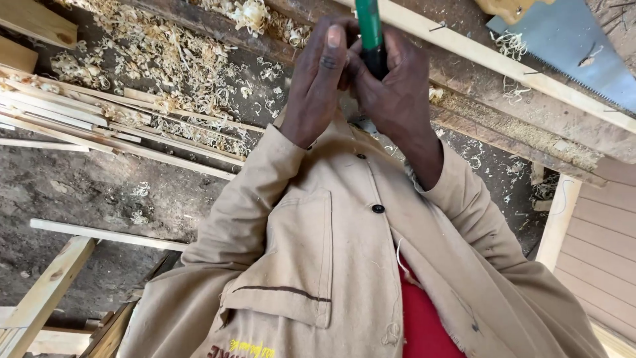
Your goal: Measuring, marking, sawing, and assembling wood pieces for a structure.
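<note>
Clasping one green-handled tool [369, 30] upright above the workbench [503, 126], your right hand [391, 86] is clenched round its black lower shaft; your left hand [318, 79] presses against it, fingers [331, 46] curled; one handsaw [570, 50] lies just beyond; wood shavings [172, 59] scatter left.

This is a carpentry workshop. Pale wood shavings [165, 59] lie thick over the rough desk [503, 126] and dirt floor [73, 192], planed timber strips [99, 126] are stacked alongside, and a handsaw [570, 50] rests on a long batten [503, 63].
</note>
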